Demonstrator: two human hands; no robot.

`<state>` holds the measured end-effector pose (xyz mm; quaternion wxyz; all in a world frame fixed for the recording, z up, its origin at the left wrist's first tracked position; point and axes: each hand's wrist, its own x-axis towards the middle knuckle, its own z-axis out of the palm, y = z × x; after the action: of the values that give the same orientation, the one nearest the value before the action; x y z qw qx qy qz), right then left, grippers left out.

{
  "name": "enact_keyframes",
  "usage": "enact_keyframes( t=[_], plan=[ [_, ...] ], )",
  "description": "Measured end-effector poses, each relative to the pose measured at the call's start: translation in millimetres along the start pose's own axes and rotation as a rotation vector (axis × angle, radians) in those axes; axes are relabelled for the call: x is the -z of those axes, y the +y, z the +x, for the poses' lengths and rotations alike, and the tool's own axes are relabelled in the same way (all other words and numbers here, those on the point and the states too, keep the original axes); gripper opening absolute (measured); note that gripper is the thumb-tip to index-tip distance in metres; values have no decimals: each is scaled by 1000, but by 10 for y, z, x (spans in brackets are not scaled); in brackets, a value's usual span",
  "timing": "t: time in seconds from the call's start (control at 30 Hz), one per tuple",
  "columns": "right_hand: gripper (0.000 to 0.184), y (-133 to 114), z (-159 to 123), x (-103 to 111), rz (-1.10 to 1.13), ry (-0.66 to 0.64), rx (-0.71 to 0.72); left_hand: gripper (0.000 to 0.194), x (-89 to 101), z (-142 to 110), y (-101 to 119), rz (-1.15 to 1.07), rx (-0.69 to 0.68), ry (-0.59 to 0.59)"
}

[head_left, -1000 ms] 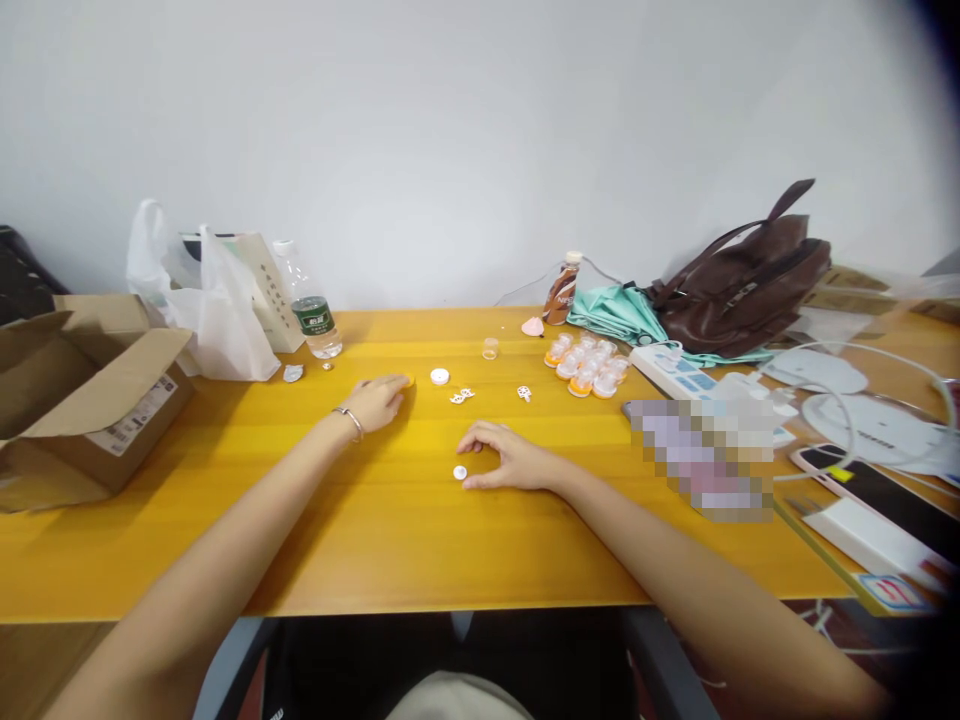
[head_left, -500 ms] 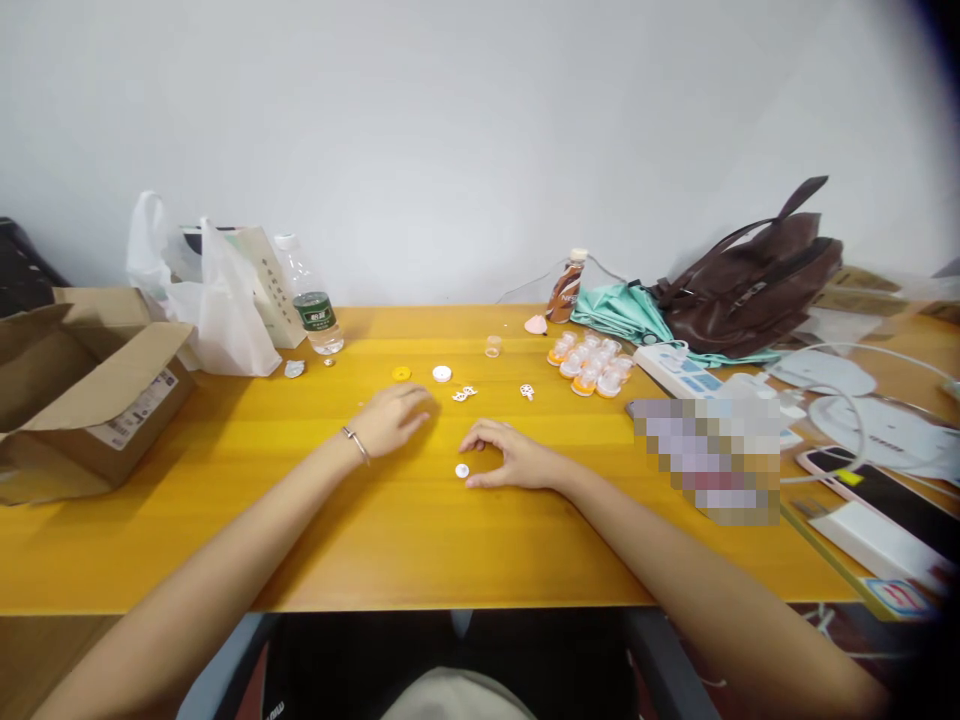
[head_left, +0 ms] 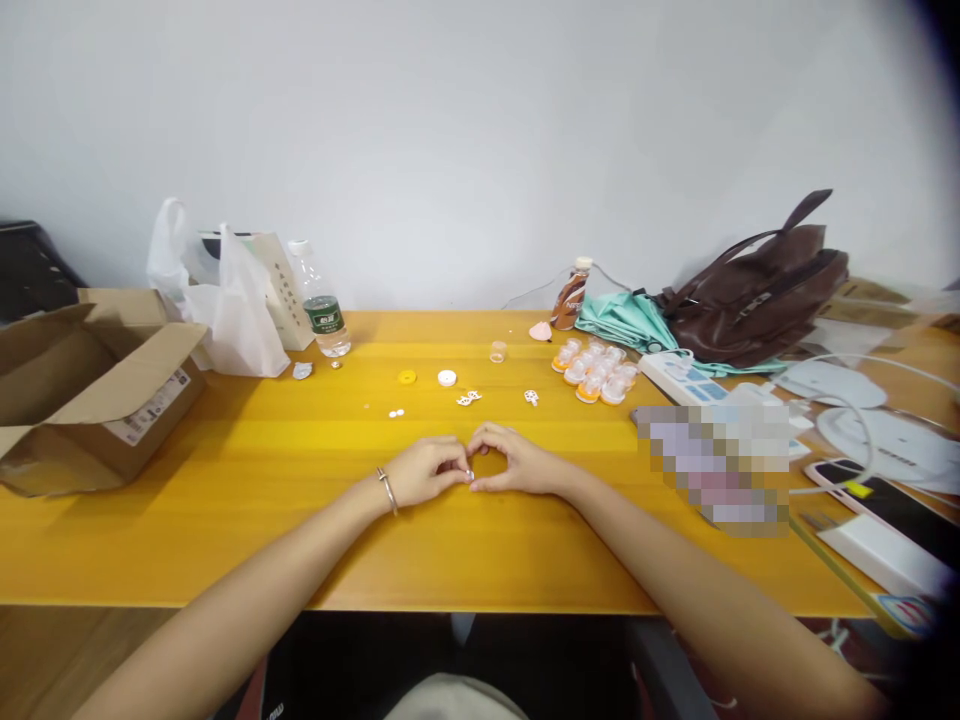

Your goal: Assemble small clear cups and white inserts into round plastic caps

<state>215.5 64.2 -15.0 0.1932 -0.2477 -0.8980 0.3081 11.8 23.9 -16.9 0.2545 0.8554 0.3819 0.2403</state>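
- Yellow wood-look tabletop (head_left: 480, 560) runs from its near edge, low in the frame, up to the pale wall (head_left: 450, 150); a broad stretch of it lies between the wrists and that near edge.
- Left hand (head_left: 424, 472) and right hand (head_left: 519, 463) come together just below frame centre, at a small white piece (head_left: 470, 477). The left fingertips are bunched at it, though I cannot tell whether they grip; the right thumb and forefinger curve with a gap between them.
- Above the hands lie white openwork parts (head_left: 469, 398), a white disc (head_left: 447, 378), a yellow disc (head_left: 407, 377) and a clear cup (head_left: 498, 351).
- Sideways reach is bounded by a cardboard box (head_left: 82, 450) at the left edge, and by orange-based containers (head_left: 595, 370), a power strip (head_left: 667, 375) and a brown bag (head_left: 757, 300) at the right.
- The small white piece is too hidden to show its long axis; the openwork parts stretch sideways, rising slightly rightward.
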Motion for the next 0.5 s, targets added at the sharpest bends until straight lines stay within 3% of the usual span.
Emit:
enact_keyframes(
  t=[0.2,0.3,0.4,0.5],
  plan=[
    [36,17,0,-7,17,8,13,11,7,-41,94,32,-4,34],
    [38,34,1,-10,19,10,2,12,110,-43,69,55,-5,100],
    [39,45,-4,-7,29,4,-16,16,342,-41,-131,126,52,290],
    [39,45,-9,-3,36,0,-23,18,635,-73,-500,240,310,565]
  ],
)
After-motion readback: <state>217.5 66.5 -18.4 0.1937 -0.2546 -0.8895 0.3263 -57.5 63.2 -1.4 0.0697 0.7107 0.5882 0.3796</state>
